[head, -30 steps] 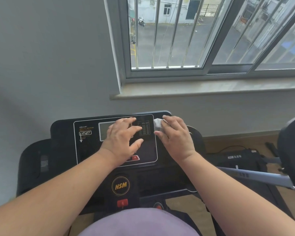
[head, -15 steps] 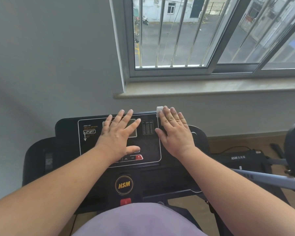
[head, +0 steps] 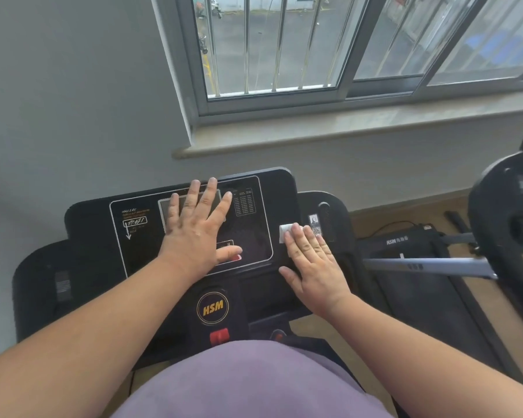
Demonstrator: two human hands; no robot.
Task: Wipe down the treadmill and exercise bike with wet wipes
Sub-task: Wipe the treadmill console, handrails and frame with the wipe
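The right hand (head: 314,263) lies flat, fingers straight and together, pressing a folded white wet wipe (head: 285,231) onto the black treadmill console (head: 284,191), just right of the outlined control panel; only the wipe's far corner shows past the fingertips. A flat palm spreads pressure, which probably suits wiping a smooth panel. The left hand (head: 198,227) is open too, fingers spread over the grey display screen (head: 163,212), thumb near the red button (head: 238,257), likely bracing the console while the other hand wipes. At the right edge sits what looks like the exercise bike (head: 507,221), which neither hand touches.
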